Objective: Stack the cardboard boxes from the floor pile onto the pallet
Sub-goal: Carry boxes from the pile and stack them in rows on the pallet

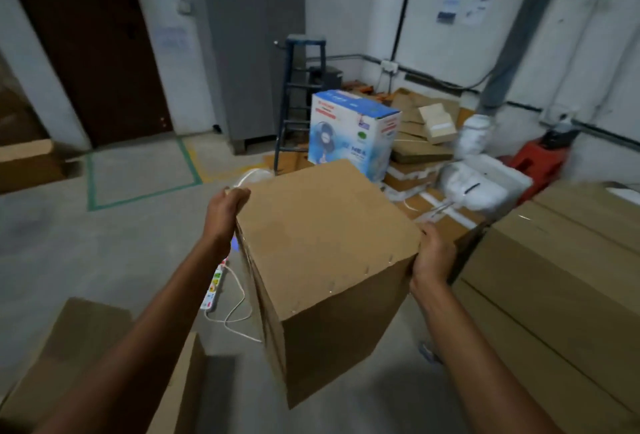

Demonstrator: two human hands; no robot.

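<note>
While a stack (554, 260) is sitting at right, we're carrying a box (325, 225), left hand (227, 206) and right hand (433, 255) clamping fingers on its edges, job seemingly midway.

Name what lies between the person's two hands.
A plain brown cardboard box, gripped at opposite sides by the left hand and right hand; the head view shows it.

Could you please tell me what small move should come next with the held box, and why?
Probably carry the cardboard box rightward: the left hand and right hand grip its opposite edges clear of the floor, and the stacked boxes stand to its right.
</note>
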